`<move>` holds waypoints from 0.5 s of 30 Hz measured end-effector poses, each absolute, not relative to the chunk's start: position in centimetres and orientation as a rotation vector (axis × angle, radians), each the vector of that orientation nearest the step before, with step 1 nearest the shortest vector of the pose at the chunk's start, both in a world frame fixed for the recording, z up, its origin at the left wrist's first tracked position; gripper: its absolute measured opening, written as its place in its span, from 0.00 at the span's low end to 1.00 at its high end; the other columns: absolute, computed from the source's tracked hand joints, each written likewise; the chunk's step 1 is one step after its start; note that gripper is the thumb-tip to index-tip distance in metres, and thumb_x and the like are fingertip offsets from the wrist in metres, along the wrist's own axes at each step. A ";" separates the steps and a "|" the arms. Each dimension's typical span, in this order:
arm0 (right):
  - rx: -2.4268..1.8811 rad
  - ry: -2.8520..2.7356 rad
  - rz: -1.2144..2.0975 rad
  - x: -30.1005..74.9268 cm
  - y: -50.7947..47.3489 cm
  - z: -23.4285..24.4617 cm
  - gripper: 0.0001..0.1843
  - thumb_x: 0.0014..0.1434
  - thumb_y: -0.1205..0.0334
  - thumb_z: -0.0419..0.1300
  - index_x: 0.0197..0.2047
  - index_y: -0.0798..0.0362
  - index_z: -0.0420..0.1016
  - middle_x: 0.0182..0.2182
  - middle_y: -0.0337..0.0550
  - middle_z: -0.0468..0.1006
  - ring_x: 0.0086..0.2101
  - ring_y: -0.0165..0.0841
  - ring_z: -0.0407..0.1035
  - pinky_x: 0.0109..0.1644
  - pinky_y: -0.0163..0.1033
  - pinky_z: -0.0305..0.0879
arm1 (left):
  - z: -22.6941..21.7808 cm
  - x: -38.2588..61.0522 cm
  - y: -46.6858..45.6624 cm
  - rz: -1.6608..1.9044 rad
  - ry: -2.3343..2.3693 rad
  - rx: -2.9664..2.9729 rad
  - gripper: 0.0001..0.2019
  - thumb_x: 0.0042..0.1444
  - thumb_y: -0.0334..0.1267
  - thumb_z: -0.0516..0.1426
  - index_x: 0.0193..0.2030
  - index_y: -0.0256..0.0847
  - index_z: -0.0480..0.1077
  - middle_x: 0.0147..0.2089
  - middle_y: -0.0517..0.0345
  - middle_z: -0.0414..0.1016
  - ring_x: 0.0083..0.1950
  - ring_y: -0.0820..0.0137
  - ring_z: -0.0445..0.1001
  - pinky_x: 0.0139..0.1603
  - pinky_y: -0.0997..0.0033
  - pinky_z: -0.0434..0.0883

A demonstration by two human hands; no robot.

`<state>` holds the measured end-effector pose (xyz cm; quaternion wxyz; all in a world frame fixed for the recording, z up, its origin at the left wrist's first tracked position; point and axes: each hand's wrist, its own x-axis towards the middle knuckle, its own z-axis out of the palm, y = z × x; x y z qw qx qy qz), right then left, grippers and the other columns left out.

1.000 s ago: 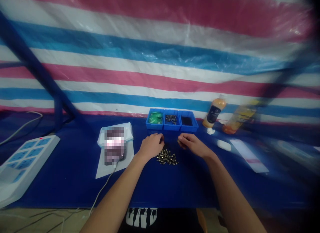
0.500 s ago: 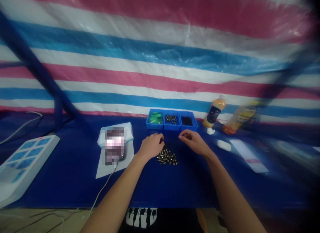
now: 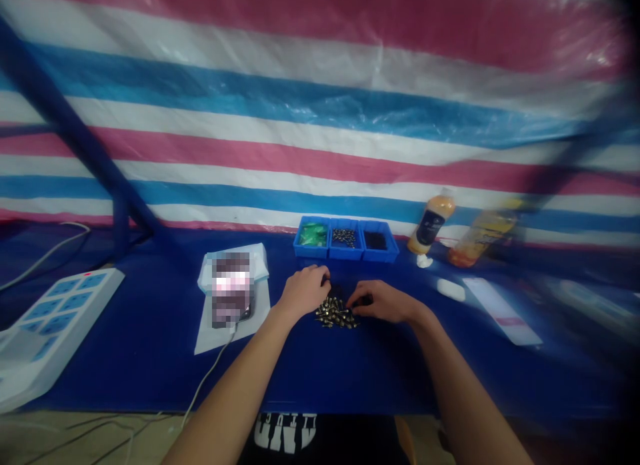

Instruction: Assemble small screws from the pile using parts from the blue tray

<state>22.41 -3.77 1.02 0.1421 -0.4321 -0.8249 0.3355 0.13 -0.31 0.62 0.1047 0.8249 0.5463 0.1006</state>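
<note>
A loose pile of small brass-coloured metal pieces (image 3: pixel 336 313), screw-like in shape, lies on the blue table. Curled at the pile's upper left is my left hand (image 3: pixel 306 290), its fingers closed; something small and dark shows at the fingertips, too small to name. My right hand (image 3: pixel 380 301) reaches the pile's right edge. Its thumb and index finger are pinched together against the pieces, and what is between them is hidden. Behind both hands stand three joined blue bins: one with green packets (image 3: pixel 313 235), one with small metal parts (image 3: pixel 345 238), one with dark parts (image 3: pixel 375 240).
Left of my arms, a phone (image 3: pixel 231 292) with a cable lies on white paper. A power strip (image 3: pixel 60 332) is at the far left. To the right are two bottles (image 3: pixel 431 226), crumpled tissue (image 3: pixel 424 260), a white case (image 3: pixel 451 290) and a flat white card (image 3: pixel 501 310).
My right hand has moved down and left, from above the table near the bins to the pile's right edge. My left hand has stayed almost in place.
</note>
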 end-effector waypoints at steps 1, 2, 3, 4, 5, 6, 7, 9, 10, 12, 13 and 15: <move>-1.239 -2.374 0.954 22.4 -3.7 0.9 0.10 0.56 0.62 0.62 0.42 0.47 0.81 0.37 0.41 0.75 0.35 0.31 0.69 0.41 0.36 0.64 | 0.6 0.1 -0.3 0.296 1.610 2.433 0.11 0.60 0.42 0.51 0.45 0.49 0.71 0.46 0.55 0.75 0.44 0.61 0.75 0.42 0.63 0.69; -1.230 -2.362 0.941 22.4 -3.7 0.9 0.09 0.57 0.62 0.62 0.41 0.47 0.81 0.37 0.41 0.76 0.35 0.31 0.70 0.42 0.37 0.64 | 0.6 0.1 -0.3 0.295 1.611 2.432 0.11 0.60 0.42 0.51 0.46 0.49 0.71 0.46 0.55 0.75 0.44 0.61 0.75 0.42 0.63 0.69; -1.224 -2.344 0.931 22.4 -3.6 0.8 0.09 0.57 0.63 0.61 0.40 0.47 0.81 0.37 0.41 0.76 0.36 0.32 0.70 0.42 0.37 0.64 | 0.6 0.1 -0.4 0.293 1.612 2.431 0.11 0.60 0.42 0.51 0.46 0.49 0.71 0.46 0.55 0.75 0.44 0.61 0.75 0.43 0.62 0.69; -1.225 -2.321 0.923 22.4 -3.6 0.8 0.08 0.58 0.63 0.61 0.40 0.47 0.81 0.37 0.41 0.76 0.36 0.32 0.70 0.43 0.38 0.65 | 0.7 0.1 -0.4 0.291 1.613 2.430 0.11 0.60 0.42 0.51 0.46 0.49 0.71 0.46 0.55 0.75 0.44 0.60 0.75 0.43 0.62 0.69; -1.231 -2.296 0.918 22.4 -3.6 0.8 0.08 0.58 0.63 0.60 0.39 0.48 0.81 0.37 0.41 0.77 0.36 0.33 0.70 0.43 0.38 0.65 | 0.7 0.1 -0.4 0.287 1.612 2.428 0.11 0.60 0.42 0.51 0.45 0.49 0.71 0.46 0.55 0.75 0.44 0.60 0.75 0.43 0.62 0.69; -1.243 -2.274 0.917 22.4 -3.6 0.9 0.08 0.59 0.64 0.59 0.39 0.48 0.80 0.37 0.41 0.77 0.36 0.33 0.71 0.43 0.39 0.65 | 0.8 0.2 -0.4 0.280 1.611 2.425 0.11 0.61 0.42 0.51 0.45 0.49 0.71 0.46 0.55 0.74 0.44 0.60 0.75 0.43 0.62 0.69; -1.256 -2.256 0.917 22.4 -3.6 1.0 0.08 0.59 0.64 0.58 0.39 0.48 0.79 0.37 0.40 0.78 0.36 0.33 0.71 0.42 0.39 0.65 | 0.8 0.2 -0.4 0.273 1.612 2.422 0.11 0.61 0.43 0.51 0.46 0.49 0.71 0.46 0.55 0.74 0.44 0.60 0.75 0.43 0.62 0.69; -1.275 -2.224 0.929 22.5 -3.7 1.1 0.09 0.60 0.65 0.57 0.40 0.48 0.78 0.36 0.39 0.78 0.35 0.33 0.71 0.42 0.39 0.65 | 0.9 0.2 -0.5 0.264 1.615 2.420 0.11 0.61 0.43 0.51 0.46 0.48 0.71 0.47 0.54 0.74 0.45 0.60 0.75 0.43 0.62 0.69; -1.278 -2.206 0.948 22.5 -3.7 1.2 0.09 0.60 0.65 0.55 0.40 0.49 0.77 0.36 0.39 0.79 0.34 0.32 0.71 0.41 0.38 0.65 | 0.9 0.2 -0.5 0.263 1.618 2.421 0.11 0.61 0.42 0.51 0.46 0.48 0.71 0.47 0.54 0.74 0.45 0.60 0.75 0.44 0.61 0.69; -1.276 -2.149 1.008 22.5 -3.7 1.1 0.10 0.61 0.65 0.54 0.41 0.49 0.76 0.35 0.39 0.79 0.32 0.31 0.71 0.38 0.37 0.66 | 0.9 0.2 -0.5 0.268 1.620 2.426 0.11 0.61 0.42 0.51 0.45 0.48 0.71 0.46 0.54 0.74 0.45 0.60 0.75 0.43 0.61 0.69; -1.274 -2.114 1.042 22.5 -3.7 1.0 0.09 0.61 0.64 0.54 0.41 0.50 0.75 0.34 0.39 0.78 0.31 0.30 0.71 0.36 0.37 0.66 | 0.9 0.2 -0.5 0.269 1.620 2.427 0.11 0.61 0.42 0.51 0.45 0.48 0.71 0.46 0.54 0.74 0.44 0.60 0.75 0.43 0.61 0.69; -1.281 -2.035 1.096 22.6 -3.5 0.6 0.09 0.60 0.62 0.56 0.43 0.51 0.73 0.33 0.39 0.78 0.29 0.30 0.71 0.35 0.36 0.67 | 0.8 0.1 -0.4 0.270 1.616 2.428 0.11 0.61 0.42 0.50 0.45 0.49 0.71 0.46 0.55 0.74 0.44 0.59 0.75 0.43 0.61 0.69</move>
